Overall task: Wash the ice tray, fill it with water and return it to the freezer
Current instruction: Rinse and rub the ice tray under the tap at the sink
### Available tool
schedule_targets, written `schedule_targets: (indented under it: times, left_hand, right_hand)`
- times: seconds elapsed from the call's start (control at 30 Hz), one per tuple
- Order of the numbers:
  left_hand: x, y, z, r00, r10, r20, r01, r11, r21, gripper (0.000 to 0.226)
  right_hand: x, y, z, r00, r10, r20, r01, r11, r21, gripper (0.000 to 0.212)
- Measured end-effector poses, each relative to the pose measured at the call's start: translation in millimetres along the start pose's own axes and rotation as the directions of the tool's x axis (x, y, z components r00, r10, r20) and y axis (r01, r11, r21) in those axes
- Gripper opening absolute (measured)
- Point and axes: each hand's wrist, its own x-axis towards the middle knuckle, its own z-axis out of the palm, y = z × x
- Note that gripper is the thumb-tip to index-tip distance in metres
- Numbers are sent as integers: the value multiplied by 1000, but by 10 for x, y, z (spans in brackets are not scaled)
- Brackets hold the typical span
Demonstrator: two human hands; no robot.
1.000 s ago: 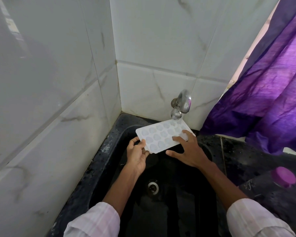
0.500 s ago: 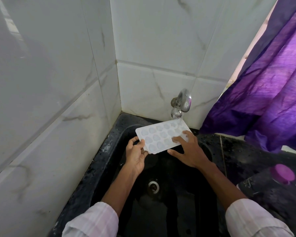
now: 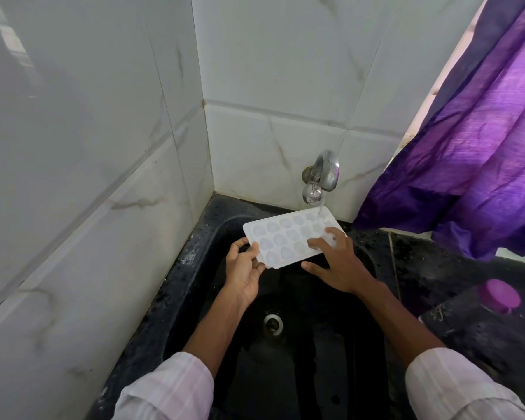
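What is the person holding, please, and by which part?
The ice tray: the left hand pinches its near left corner; the right hand rests flat fingers on its right end.

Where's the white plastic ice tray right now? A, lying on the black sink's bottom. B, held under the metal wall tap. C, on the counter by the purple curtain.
B: the left hand grips the white plastic ice tray above the black sink, the right hand rests on it, its far corner under the metal wall tap.
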Motion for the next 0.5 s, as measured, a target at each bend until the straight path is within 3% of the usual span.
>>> schedule_targets:
  times: [0.3,0.4,0.5]
  left_hand:
    - [-49,-46,-43,1000,20,14,-21,998,64,19]
    - [-79,-85,-179,995,93,38,-99,971,217,20]
    - [-116,-117,-377,977,178,121,-212,898,385,15]
  right_hand:
    - [-87,56,34,996,49,73,-56,995,88,45]
    - [-162,100,145,993,71,93,-86,982,168,32]
    - [-237,176,260,997,67,25,-71,970,232,13]
